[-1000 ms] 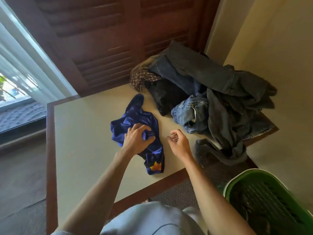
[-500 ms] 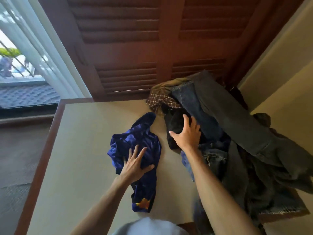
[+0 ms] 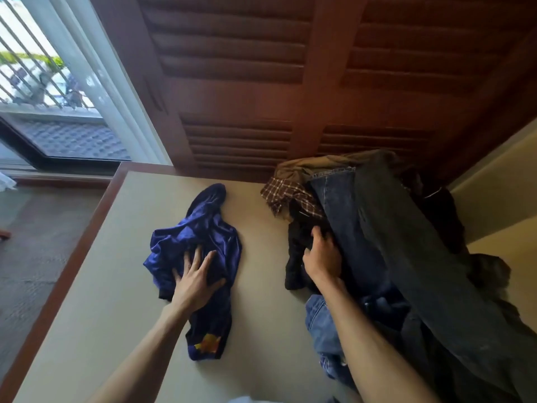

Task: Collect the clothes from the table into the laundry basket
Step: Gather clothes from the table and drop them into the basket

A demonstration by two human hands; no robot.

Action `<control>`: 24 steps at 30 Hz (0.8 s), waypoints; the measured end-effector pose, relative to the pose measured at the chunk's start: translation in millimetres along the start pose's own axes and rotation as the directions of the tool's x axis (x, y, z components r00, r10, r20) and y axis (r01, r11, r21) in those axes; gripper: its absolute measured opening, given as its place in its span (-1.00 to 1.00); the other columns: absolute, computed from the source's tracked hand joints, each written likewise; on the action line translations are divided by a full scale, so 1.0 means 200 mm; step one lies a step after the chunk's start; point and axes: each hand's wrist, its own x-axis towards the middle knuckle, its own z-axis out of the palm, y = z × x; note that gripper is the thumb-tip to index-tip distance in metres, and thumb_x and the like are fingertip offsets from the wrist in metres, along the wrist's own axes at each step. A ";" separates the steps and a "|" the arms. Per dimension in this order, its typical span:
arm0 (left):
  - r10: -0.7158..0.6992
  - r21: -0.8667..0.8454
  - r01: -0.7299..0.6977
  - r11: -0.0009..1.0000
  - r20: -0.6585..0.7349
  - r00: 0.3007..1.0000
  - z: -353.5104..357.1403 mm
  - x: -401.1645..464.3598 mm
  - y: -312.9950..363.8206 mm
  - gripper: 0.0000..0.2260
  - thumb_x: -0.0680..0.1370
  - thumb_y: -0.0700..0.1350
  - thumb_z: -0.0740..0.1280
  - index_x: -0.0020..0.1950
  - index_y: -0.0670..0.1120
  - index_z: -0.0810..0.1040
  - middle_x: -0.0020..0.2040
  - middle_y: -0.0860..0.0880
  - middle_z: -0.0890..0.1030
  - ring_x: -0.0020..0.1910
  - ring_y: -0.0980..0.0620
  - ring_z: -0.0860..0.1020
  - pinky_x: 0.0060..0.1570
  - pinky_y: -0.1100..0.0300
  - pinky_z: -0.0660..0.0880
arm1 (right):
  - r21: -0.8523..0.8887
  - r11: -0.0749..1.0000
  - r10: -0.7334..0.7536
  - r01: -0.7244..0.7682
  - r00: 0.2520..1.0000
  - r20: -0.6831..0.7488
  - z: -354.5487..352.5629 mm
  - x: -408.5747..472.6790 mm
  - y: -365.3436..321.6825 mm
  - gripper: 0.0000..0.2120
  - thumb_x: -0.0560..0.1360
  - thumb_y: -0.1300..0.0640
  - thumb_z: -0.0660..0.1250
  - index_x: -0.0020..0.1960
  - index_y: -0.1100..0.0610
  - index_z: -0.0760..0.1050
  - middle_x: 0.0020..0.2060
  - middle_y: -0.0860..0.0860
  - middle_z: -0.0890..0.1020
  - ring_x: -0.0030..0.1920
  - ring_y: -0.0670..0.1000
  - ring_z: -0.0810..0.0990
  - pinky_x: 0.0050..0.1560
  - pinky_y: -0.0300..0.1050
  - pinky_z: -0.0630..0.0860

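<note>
A shiny blue garment (image 3: 203,237) with a yellow patch lies crumpled in the middle of the beige table (image 3: 96,301). My left hand (image 3: 194,280) rests flat on it with fingers spread. A pile of clothes fills the table's right side: a black garment (image 3: 296,257), dark jeans (image 3: 406,257), lighter blue jeans (image 3: 322,324), a brown checked shirt (image 3: 287,193). My right hand (image 3: 321,255) grips the black garment at the pile's left edge, fingers curled into the cloth. The laundry basket is out of view.
Brown louvred doors (image 3: 261,82) stand behind the table. A window with white frame (image 3: 96,82) is at the far left, above grey carpet (image 3: 35,242). A cream wall (image 3: 499,181) closes the right side. The table has a wooden rim (image 3: 72,263).
The view has tilted up and the green basket has left the frame. My right hand reached forward from the table's front to the black garment and closed on it. My left hand flattened on the blue garment.
</note>
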 end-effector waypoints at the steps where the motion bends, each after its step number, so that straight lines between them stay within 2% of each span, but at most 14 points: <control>1: -0.007 -0.014 0.007 1.000 0.000 1.000 0.00 0.00 0.01 -0.26 0.54 0.27 0.33 0.63 0.18 0.07 0.66 0.03 -0.20 0.62 -0.13 -0.30 0.46 -0.47 -0.08 | 0.080 0.997 0.003 -0.004 1.000 0.004 -0.02 0.00 -0.02 -0.53 0.55 0.14 0.35 0.44 0.06 0.36 0.36 0.16 0.50 0.27 0.21 0.56 0.18 0.10 0.57; 3: -0.022 -0.041 0.023 0.999 0.023 0.999 -0.03 0.01 0.03 -0.25 0.53 0.29 0.35 0.63 0.18 0.10 0.67 0.02 -0.19 0.62 -0.13 -0.28 0.47 -0.46 -0.09 | 0.236 0.972 -0.006 0.013 1.000 -0.028 -0.04 -0.04 -0.10 -0.63 0.51 0.16 0.37 0.30 0.08 0.45 0.23 0.14 0.61 0.21 0.21 0.60 0.11 0.09 0.60; 5: -0.025 -0.096 0.031 0.995 0.058 0.998 -0.07 0.01 0.07 -0.30 0.52 0.31 0.35 0.60 0.19 0.20 0.67 0.00 -0.10 0.63 -0.15 -0.19 0.46 -0.46 -0.08 | 0.309 0.948 -0.067 0.081 0.996 -0.054 -0.04 -0.15 -0.20 -0.69 0.47 0.16 0.40 0.20 0.09 0.48 0.13 0.13 0.65 0.14 0.21 0.62 0.05 0.08 0.60; 7: -0.013 -0.196 0.021 0.980 0.041 0.999 -0.13 0.00 0.12 -0.37 0.52 0.33 0.33 0.54 0.16 0.32 0.65 -0.04 0.10 0.62 -0.19 0.03 0.47 -0.44 -0.04 | 0.360 0.920 -0.148 0.154 0.988 -0.044 -0.01 -0.29 -0.31 -0.68 0.46 0.15 0.40 0.19 0.09 0.48 0.11 0.11 0.66 0.13 0.20 0.62 0.04 0.07 0.57; 9: 0.031 -0.293 -0.040 0.955 -0.037 0.999 -0.19 -0.02 0.20 -0.41 0.53 0.36 0.27 0.49 0.12 0.40 0.53 -0.06 0.37 0.50 -0.18 0.33 0.47 -0.38 0.14 | 0.377 0.897 -0.230 0.231 0.972 -0.049 0.03 -0.42 -0.42 -0.69 0.45 0.14 0.38 0.18 0.09 0.46 0.09 0.10 0.65 0.09 0.21 0.63 0.02 0.07 0.54; 12: 0.130 -0.452 -0.177 0.874 -0.134 0.982 -0.24 -0.09 0.32 -0.58 0.63 0.17 0.26 0.43 0.03 0.47 0.30 -0.05 0.59 0.27 -0.09 0.57 0.26 -0.05 0.50 | 0.386 0.885 -0.277 0.261 0.961 -0.015 0.09 -0.53 -0.49 -0.61 0.44 0.13 0.40 0.24 0.13 0.43 0.14 0.14 0.62 0.15 0.23 0.61 0.13 0.09 0.53; 14: 0.225 -0.543 -0.253 0.801 -0.119 0.967 -0.26 -0.14 0.39 -0.69 0.68 0.01 0.25 0.40 -0.01 0.50 0.28 -0.05 0.62 0.25 -0.03 0.59 0.17 0.12 0.54 | 0.419 0.886 -0.244 0.200 0.968 0.053 0.08 -0.56 -0.45 -0.51 0.44 0.06 0.44 0.31 0.16 0.42 0.19 0.15 0.58 0.23 0.22 0.55 0.24 0.14 0.47; 16: 0.311 -0.596 -0.294 0.747 -0.077 0.947 -0.26 -0.19 0.45 -0.76 0.69 -0.05 0.23 0.34 0.03 0.51 0.28 -0.07 0.62 0.24 0.01 0.60 0.23 0.09 0.55 | 0.460 0.875 -0.190 0.154 0.981 0.033 -0.01 -0.59 -0.35 -0.45 0.39 -0.01 0.51 0.30 0.14 0.45 0.16 0.12 0.58 0.22 0.18 0.53 0.26 0.12 0.46; 19: 0.402 -0.630 -0.335 0.700 -0.040 0.915 -0.23 -0.26 0.54 -0.79 0.69 -0.01 0.22 0.30 0.08 0.53 0.20 -0.03 0.66 0.18 0.07 0.62 0.23 0.02 0.56 | 0.509 0.845 -0.077 0.166 0.978 -0.192 -0.26 -0.65 -0.12 -0.48 0.38 0.00 0.55 0.27 0.14 0.50 0.14 0.09 0.59 0.18 0.09 0.50 0.24 -0.06 0.45; 21: 0.440 -0.610 -0.357 0.708 -0.015 0.898 -0.21 -0.32 0.63 -0.77 0.67 0.08 0.23 0.31 0.13 0.52 0.09 0.01 0.66 0.06 0.04 0.63 0.10 0.09 0.57 | 0.416 0.892 0.031 0.180 0.891 -0.452 -0.46 -0.72 0.07 -0.51 0.39 0.03 0.54 0.24 0.16 0.51 0.14 0.11 0.59 0.17 0.15 0.51 0.20 0.07 0.47; 22: 0.460 -0.567 -0.377 0.733 0.004 0.888 -0.20 -0.36 0.68 -0.74 0.67 0.10 0.24 0.34 0.15 0.50 0.03 0.01 0.65 -0.03 0.03 0.62 0.00 0.13 0.55 | 0.320 0.940 0.083 0.118 0.830 -0.552 -0.55 -0.76 0.16 -0.48 0.38 0.01 0.54 0.26 0.16 0.50 0.18 0.14 0.57 0.21 0.21 0.50 0.19 0.16 0.47; 23: 0.486 -0.503 -0.411 0.760 0.021 0.873 -0.17 -0.39 0.72 -0.70 0.66 0.10 0.25 0.40 0.13 0.46 0.01 0.00 0.63 -0.08 0.02 0.59 -0.04 0.14 0.51 | 0.224 0.975 0.149 -0.014 0.786 -0.600 -0.64 -0.81 0.25 -0.40 0.37 -0.03 0.55 0.32 0.13 0.46 0.26 0.18 0.52 0.28 0.27 0.44 0.22 0.24 0.43; 24: 0.505 -0.423 -0.448 0.788 0.027 0.863 -0.14 -0.40 0.75 -0.63 0.66 0.10 0.25 0.46 0.10 0.41 0.10 -0.03 0.61 -0.04 0.00 0.59 0.01 0.11 0.51 | 0.146 0.972 0.236 -0.186 0.778 -0.582 -0.72 -0.86 0.35 -0.28 0.35 -0.10 0.56 0.41 0.09 0.38 0.38 0.22 0.43 0.40 0.32 0.33 0.30 0.32 0.33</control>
